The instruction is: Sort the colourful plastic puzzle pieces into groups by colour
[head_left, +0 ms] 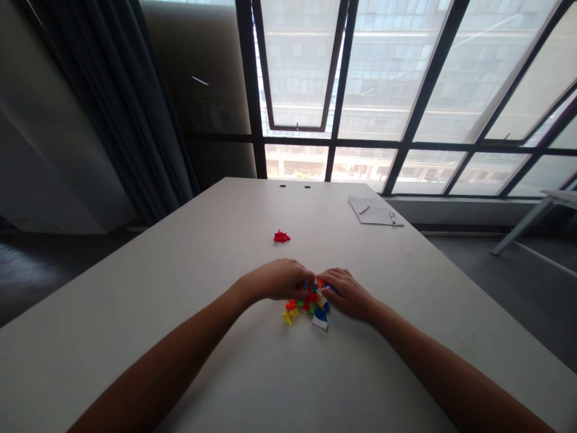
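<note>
A loose pile of small plastic pieces in red, yellow, green, blue, orange and white lies on the white table. My left hand reaches over the pile's far left side, fingers bent down and pinched together. Blue shows at its fingertips, but whether they grip a piece is hidden. On the right side of the pile rests my right hand, its fingers stretched over blue and orange pieces and the thumb apart from them. A white piece and a yellow piece lie at the near edge.
Farther up the table sits a small heap of red pieces. Sheets of paper with pens lie near the right edge. Two dark round holes mark the far end, before large windows. A dark curtain hangs at left.
</note>
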The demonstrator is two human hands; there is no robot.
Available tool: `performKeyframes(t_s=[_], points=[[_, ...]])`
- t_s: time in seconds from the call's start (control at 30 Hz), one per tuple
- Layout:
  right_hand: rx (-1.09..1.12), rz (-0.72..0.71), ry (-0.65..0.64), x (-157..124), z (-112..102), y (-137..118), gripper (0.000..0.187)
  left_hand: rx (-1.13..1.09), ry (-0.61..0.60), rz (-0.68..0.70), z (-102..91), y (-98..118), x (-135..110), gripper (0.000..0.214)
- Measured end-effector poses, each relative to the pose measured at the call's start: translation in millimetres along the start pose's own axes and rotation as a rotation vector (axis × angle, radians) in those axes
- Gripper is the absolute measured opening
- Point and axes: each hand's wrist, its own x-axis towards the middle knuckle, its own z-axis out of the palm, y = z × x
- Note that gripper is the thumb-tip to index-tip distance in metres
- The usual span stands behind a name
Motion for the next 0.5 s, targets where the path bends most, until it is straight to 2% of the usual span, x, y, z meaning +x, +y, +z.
performKeyframes(t_s=[0.07,0.17,0.3,0.4,0.5], points=[[0.003,0.012,-0.004,0.2,-0.4,-0.5,0.044,-0.029,0.086,-0.067,-4.1,-17.4,-0.1,0.014],[0.008,0.017,0.002,0.3,-0.8,-0.9,0.045,0.0,0.257,-0.247,1.9,-52.1,-0.2,0.02],[0.013,0.017,0.004,0.2,-0.6,-1.0,0.045,0.061,0.333,-0.417,21.7,-96.3,-3.4,0.021],[0.015,0.027,-0.005,0.3,-0.3,-1.1,0.045,0.057,0.391,-0.539,35.1,-116.2,-6.1,0.021],[0.016,0.023,-0.005,0.4,-0.6,-1.1,0.045,0.037,0.464,-0.635,45.1,-125.0,-5.6,0.019]])
